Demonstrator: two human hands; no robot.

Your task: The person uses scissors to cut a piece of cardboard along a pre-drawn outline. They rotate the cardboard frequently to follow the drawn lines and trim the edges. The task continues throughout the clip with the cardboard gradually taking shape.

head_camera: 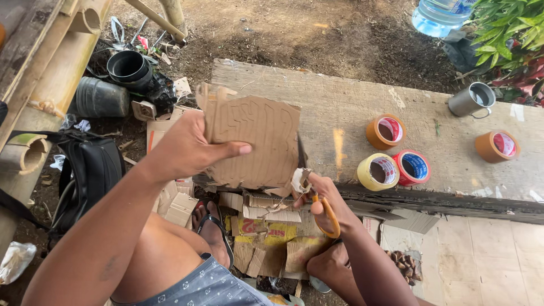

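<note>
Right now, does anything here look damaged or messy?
Yes. The cardboard sheet in the left hand has its top layer peeled off, ribs showing and edges ragged. Cardboard scraps litter the ground below the orange-handled scissors in the right hand.

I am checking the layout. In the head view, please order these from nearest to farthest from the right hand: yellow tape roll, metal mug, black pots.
From the right hand:
1. Yellow tape roll, just right of it on the plank.
2. Metal mug, far right, upper plank.
3. Black pots, far upper left on the ground.
</note>
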